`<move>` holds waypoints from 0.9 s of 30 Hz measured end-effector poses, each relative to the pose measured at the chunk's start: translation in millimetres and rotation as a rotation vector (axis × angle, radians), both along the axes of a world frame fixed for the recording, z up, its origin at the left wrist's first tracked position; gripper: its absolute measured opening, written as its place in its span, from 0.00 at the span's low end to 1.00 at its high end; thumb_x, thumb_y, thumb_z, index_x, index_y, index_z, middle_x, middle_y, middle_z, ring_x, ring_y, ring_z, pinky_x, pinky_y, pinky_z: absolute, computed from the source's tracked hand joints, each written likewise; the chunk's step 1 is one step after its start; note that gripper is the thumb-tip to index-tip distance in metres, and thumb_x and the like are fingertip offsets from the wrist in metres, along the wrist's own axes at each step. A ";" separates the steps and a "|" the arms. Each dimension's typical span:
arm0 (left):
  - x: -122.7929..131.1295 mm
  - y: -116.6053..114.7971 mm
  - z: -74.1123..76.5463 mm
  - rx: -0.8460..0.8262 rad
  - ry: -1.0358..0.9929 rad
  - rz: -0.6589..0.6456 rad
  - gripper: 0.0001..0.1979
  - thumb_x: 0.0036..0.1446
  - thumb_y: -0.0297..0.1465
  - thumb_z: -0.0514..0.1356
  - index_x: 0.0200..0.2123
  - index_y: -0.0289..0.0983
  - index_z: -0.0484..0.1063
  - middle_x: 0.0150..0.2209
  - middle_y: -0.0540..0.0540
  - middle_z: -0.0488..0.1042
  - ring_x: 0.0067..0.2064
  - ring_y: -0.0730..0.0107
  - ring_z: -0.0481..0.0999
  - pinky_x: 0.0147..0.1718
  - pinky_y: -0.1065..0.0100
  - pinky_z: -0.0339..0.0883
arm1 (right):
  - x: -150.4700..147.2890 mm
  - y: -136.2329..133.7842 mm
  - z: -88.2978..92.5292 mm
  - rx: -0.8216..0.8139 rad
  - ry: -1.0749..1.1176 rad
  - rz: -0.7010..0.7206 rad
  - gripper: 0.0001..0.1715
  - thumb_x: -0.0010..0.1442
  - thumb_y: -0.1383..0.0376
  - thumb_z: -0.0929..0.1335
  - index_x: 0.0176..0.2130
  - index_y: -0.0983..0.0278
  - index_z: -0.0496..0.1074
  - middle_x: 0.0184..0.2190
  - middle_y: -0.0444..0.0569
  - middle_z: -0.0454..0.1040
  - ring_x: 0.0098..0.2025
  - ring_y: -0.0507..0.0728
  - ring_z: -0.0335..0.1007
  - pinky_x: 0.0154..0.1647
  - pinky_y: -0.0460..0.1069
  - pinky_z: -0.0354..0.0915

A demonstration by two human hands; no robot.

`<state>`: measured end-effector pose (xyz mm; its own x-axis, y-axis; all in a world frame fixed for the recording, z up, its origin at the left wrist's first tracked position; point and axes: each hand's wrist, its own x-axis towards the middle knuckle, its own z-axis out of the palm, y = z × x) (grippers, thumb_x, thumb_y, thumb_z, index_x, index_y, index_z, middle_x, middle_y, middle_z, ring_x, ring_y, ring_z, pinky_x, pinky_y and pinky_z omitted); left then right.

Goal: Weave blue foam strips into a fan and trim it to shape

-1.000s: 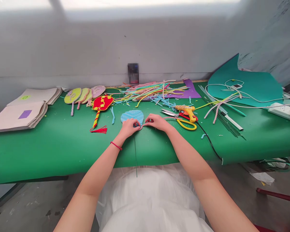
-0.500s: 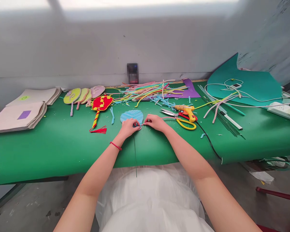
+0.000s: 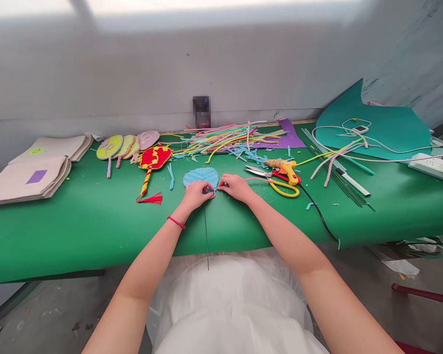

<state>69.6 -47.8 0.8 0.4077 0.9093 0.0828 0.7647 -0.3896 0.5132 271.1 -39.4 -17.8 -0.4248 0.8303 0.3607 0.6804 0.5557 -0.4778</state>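
A round light-blue fan piece (image 3: 201,174) of ridged pipe-cleaner rows lies before me on the green table cover. My left hand (image 3: 198,194) pinches its lower edge, thumb and fingers closed there, hiding part of the rim. Just right of it, my right hand (image 3: 233,186) grips a pink pipe cleaner (image 3: 256,179), whose tail runs right toward the scissors. Between the hands, a bit of pink shows at the fan's lower edge. A thin green wire (image 3: 206,236) extends from below the left hand past the table's front edge.
Scissors (image 3: 284,189) and a yellow glue gun (image 3: 288,170) lie right, its black cord trailing off the front. Behind is a pile of pipe cleaners (image 3: 225,140). A red fan (image 3: 155,157) with tassel, several pale fans (image 3: 110,146) and an open book (image 3: 25,179) lie left.
Both hands keep nearly the same place and grip. The whole view has shifted very slightly; the fan piece and pink pipe cleaner show no clear movement.
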 end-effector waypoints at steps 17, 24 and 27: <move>-0.4 0.4 0.0 0.008 0.005 -0.006 0.08 0.52 0.38 0.61 0.35 0.43 0.75 0.33 0.50 0.72 0.39 0.63 0.69 0.42 0.62 0.56 | -2.3 -2.4 4.4 0.060 -0.114 -0.008 0.05 0.59 0.67 0.69 0.30 0.63 0.72 0.33 0.48 0.73 0.38 0.56 0.66 0.36 0.49 0.52; 0.5 -1.3 1.8 0.013 0.002 -0.003 0.08 0.52 0.34 0.61 0.37 0.43 0.75 0.33 0.50 0.72 0.39 0.63 0.69 0.40 0.63 0.57 | 14.0 4.4 4.2 0.000 -0.018 0.112 0.04 0.57 0.66 0.70 0.30 0.63 0.73 0.31 0.47 0.72 0.33 0.54 0.65 0.36 0.48 0.57; 0.4 -1.3 2.3 0.009 0.006 -0.010 0.09 0.52 0.34 0.60 0.38 0.44 0.76 0.33 0.50 0.72 0.39 0.64 0.69 0.39 0.63 0.56 | 14.3 6.6 0.9 0.012 0.005 0.124 0.04 0.57 0.67 0.70 0.30 0.63 0.73 0.31 0.47 0.72 0.34 0.54 0.66 0.36 0.48 0.58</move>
<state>70.1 -49.1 3.1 0.4175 0.9043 0.0887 0.7635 -0.4020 0.5054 285.3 -32.8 -16.8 -0.5224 0.7668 0.3730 0.6035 0.6415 -0.4736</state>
